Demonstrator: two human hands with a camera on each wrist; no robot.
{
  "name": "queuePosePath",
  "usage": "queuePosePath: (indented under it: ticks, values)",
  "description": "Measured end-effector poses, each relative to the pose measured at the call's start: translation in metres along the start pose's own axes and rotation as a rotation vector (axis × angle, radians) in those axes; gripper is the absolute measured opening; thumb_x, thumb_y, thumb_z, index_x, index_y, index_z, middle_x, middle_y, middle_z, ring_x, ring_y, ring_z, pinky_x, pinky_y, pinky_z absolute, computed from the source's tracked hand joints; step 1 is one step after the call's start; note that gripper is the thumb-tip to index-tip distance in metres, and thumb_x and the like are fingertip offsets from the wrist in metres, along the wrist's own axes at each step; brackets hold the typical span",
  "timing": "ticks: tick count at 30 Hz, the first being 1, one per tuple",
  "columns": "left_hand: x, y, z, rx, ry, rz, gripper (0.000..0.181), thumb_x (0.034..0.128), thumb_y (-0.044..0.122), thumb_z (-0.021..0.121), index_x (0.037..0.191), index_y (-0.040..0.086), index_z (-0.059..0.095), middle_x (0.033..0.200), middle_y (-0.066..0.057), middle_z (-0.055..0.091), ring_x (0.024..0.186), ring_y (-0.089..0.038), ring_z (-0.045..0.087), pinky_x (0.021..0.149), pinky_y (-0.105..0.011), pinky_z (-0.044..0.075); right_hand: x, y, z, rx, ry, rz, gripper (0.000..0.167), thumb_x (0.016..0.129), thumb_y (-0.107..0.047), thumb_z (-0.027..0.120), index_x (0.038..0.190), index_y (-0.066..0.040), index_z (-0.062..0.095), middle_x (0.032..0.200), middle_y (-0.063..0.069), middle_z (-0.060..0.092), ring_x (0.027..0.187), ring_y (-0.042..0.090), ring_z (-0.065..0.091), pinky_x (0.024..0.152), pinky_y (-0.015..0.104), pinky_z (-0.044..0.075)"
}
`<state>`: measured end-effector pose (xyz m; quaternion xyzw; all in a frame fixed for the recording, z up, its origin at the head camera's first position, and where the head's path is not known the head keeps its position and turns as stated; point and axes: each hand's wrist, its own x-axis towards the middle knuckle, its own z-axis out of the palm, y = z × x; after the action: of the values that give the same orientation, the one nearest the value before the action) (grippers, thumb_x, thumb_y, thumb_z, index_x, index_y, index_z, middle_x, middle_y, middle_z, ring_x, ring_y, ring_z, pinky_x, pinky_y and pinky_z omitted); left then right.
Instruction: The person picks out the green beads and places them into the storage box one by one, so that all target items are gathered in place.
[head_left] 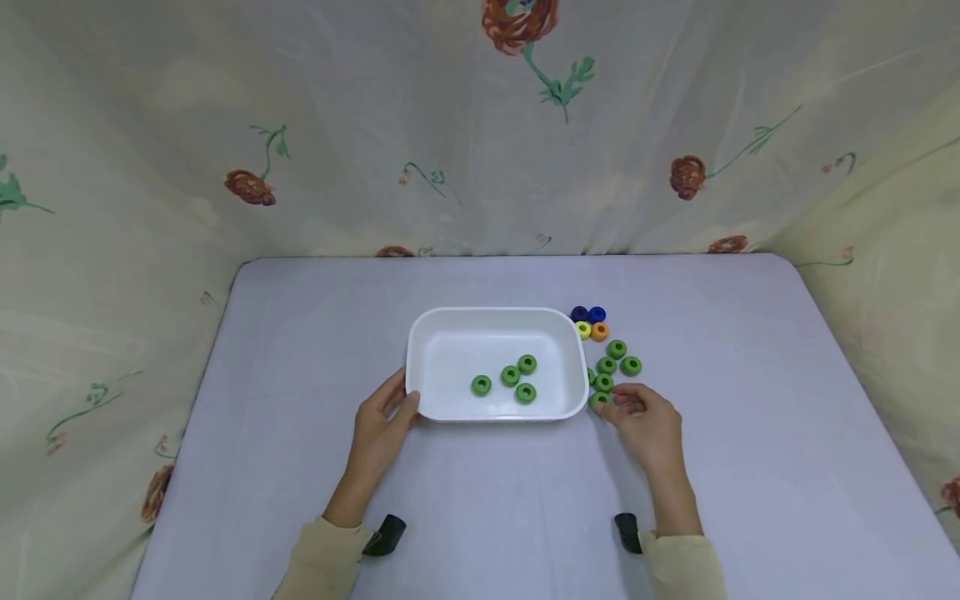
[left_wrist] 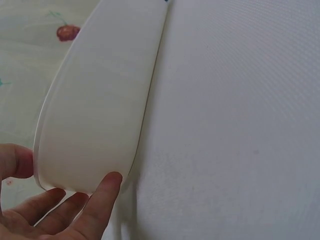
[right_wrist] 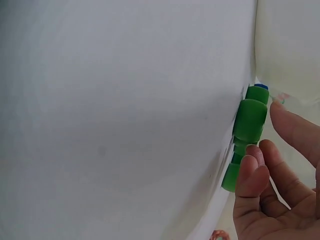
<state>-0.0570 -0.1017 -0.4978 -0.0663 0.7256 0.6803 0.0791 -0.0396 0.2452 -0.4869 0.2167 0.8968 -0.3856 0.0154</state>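
Observation:
My left hand (head_left: pixel 381 429) holds the left end of a white tray (head_left: pixel 442 404), thumb at its front corner; in the left wrist view, fingers (left_wrist: pixel 102 200) touch the outer wall. Several green ring beads (head_left: pixel 526 393) lie inside the tray. Just outside its right end are more green beads (head_left: pixel 607 365). My right hand (head_left: pixel 651 429) is around the nearest green bead (head_left: pixel 599 401), thumb and fingers apart. In the right wrist view this green bead (right_wrist: pixel 250 120) stands between thumb and fingertips, with no clear grip on it.
Two blue beads (head_left: pixel 597 314), a yellow bead (head_left: pixel 582 331) and an orange bead (head_left: pixel 600 332) sit by the tray's back right corner. Floral cloth (head_left: pixel 337 125) hangs behind the white-covered table (head_left: pixel 315 333). Dark straps are at both wrists.

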Motion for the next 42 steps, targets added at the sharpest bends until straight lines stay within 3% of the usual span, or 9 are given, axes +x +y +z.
queuePosePath:
  ticks: [12, 24, 42]
  values:
    - [-0.0001, -0.0002, 0.0010, 0.001, 0.005, -0.010, 0.051, 0.0999, 0.008, 0.059, 0.149, 0.006, 0.046, 0.149, -0.021, 0.052, 0.132, -0.035, 0.058, 0.094, -0.025, 0.062, 0.0003, 0.0008, 0.0016, -0.028, -0.016, 0.002, 0.039, 0.085, -0.020, 0.080, 0.118, -0.004, 0.070, 0.109, 0.017, 0.072, 0.099, 0.026, 0.065, 0.073, 0.020, 0.050]
    - [-0.0010, 0.0018, 0.0015, 0.013, 0.009, -0.018, 0.051, 0.1000, 0.010, 0.059, 0.149, 0.009, 0.047, 0.149, -0.016, 0.053, 0.130, -0.032, 0.060, 0.090, -0.022, 0.063, -0.0010, 0.0016, 0.0062, -0.055, -0.025, 0.028, 0.042, 0.084, -0.024, 0.081, 0.119, -0.004, 0.069, 0.108, 0.015, 0.071, 0.098, 0.025, 0.063, 0.071, 0.020, 0.050]
    - [-0.0016, 0.0010, 0.0016, 0.012, 0.006, -0.003, 0.051, 0.0997, 0.008, 0.059, 0.149, 0.007, 0.047, 0.149, -0.019, 0.052, 0.129, -0.034, 0.060, 0.091, -0.024, 0.063, -0.0034, -0.0010, 0.0066, -0.067, -0.028, 0.032, 0.042, 0.085, -0.026, 0.080, 0.118, -0.003, 0.069, 0.108, 0.016, 0.071, 0.098, 0.026, 0.063, 0.072, 0.020, 0.050]
